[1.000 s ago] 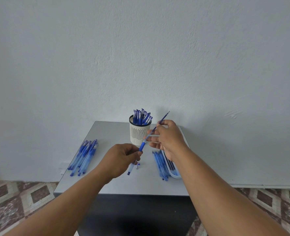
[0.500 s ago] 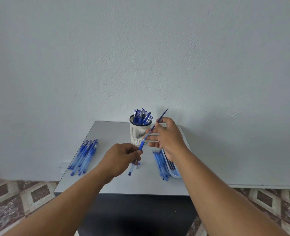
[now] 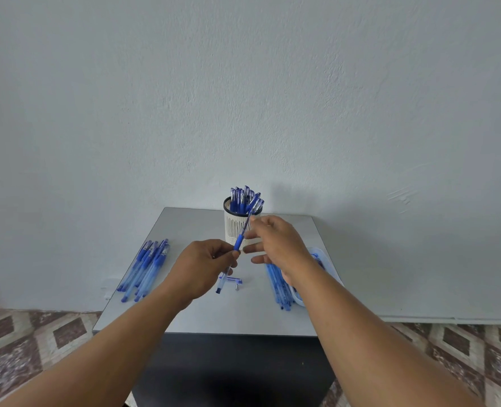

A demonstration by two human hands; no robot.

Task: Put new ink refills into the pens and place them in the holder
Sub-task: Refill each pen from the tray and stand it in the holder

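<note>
My left hand (image 3: 202, 268) grips a clear pen barrel with a blue grip (image 3: 238, 241), tilted up toward the holder. A thin refill (image 3: 246, 223) sticks out of the barrel's upper end. My right hand (image 3: 278, 245) is beside it with fingers spread straight, and its top fingertip touches the refill's upper end. The white slotted holder (image 3: 234, 230) stands at the back of the table, full of several blue capped pens (image 3: 243, 198). A loose cap and small pen part (image 3: 231, 279) lie on the table under my left hand.
Several blue pens (image 3: 146, 268) lie in a row at the left of the grey table (image 3: 202, 315). Several refills (image 3: 277, 286) lie at the right beside a white tray (image 3: 319, 253), which my right arm partly hides. A wall rises behind; patterned floor surrounds the table.
The refill has gone deeper into the barrel, and less of it sticks out. My right hand moved left and down toward the barrel, and its fingers spread out from their pinch.
</note>
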